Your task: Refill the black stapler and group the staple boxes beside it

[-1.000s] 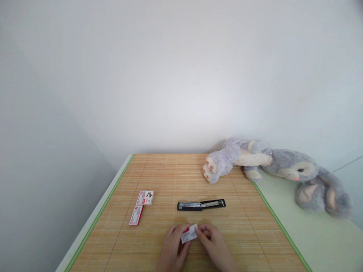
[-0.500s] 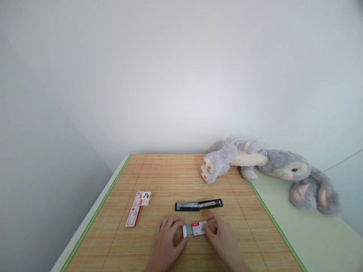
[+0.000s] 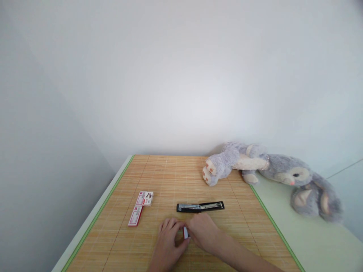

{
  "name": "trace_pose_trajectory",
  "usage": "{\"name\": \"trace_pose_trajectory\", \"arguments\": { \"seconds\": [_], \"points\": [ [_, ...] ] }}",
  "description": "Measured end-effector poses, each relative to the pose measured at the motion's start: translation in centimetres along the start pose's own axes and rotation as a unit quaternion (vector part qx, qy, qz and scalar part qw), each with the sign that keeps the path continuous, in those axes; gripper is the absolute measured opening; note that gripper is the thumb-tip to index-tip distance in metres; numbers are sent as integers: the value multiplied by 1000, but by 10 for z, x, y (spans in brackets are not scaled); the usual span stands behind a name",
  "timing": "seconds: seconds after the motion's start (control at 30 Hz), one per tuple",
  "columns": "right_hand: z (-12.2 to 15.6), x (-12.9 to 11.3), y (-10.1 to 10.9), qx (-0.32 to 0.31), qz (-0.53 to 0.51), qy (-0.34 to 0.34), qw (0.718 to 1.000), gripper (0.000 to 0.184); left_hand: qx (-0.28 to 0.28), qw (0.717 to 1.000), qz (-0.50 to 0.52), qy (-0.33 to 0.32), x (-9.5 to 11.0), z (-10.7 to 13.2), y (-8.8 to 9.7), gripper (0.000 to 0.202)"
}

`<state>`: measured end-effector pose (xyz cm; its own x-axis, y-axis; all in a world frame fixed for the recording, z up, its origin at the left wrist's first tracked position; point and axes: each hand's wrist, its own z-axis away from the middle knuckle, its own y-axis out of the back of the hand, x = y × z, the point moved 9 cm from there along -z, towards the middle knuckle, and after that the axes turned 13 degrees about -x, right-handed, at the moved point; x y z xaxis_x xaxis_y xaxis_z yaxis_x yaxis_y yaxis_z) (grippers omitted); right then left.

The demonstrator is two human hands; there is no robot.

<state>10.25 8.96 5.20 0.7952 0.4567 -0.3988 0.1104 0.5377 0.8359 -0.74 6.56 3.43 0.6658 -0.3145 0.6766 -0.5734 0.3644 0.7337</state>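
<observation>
A small red-and-white staple box (image 3: pixel 185 232) lies on the bamboo mat, only its left end showing. My left hand (image 3: pixel 168 241) grips that end between thumb and forefinger, the other fingers resting on the mat. My right hand (image 3: pixel 202 232) covers the rest of the box, its fingers curled and closed at the tray. What they pinch, if anything, is hidden behind the hand. Just beyond my hands lies a black stapler (image 3: pixel 188 208), opened out flat with its metal staple channel facing up.
Two more small red-and-white boxes, an upper one (image 3: pixel 144 198) and a lower one (image 3: pixel 135 216), lie on the left of the bamboo mat (image 3: pixel 113 241). A grey plush rabbit (image 3: pixel 252 160) stretches across the back right corner, against the wall.
My right hand has moved left from the box's right end and turned over the tray, covering it. My left hand keeps its hold. The view has shifted slightly.
</observation>
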Motion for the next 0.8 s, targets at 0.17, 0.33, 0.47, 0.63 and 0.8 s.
{"name": "trace_pose_trajectory", "arguments": {
  "seconds": [0.17,0.33,0.47,0.63,0.8],
  "points": [
    [42,39,1,62,-89,-10,994,19,-3,1000,-12,-4,1,-1,1,28],
    [74,79,-23,152,-221,-76,960,21,-21,1000,-14,-2,-5,-3,-1,42],
    [78,71,-20,154,-222,-59,961,37,-38,999,-19,0,-2,-8,-8,46],
    [70,55,-11,105,-198,-57,973,30,-45,999,-8,-11,13,-10,-22,46],
    [61,48,-6,108,-182,-62,975,39,15,1000,15,-7,-2,-9,-7,31]
  ]
}}
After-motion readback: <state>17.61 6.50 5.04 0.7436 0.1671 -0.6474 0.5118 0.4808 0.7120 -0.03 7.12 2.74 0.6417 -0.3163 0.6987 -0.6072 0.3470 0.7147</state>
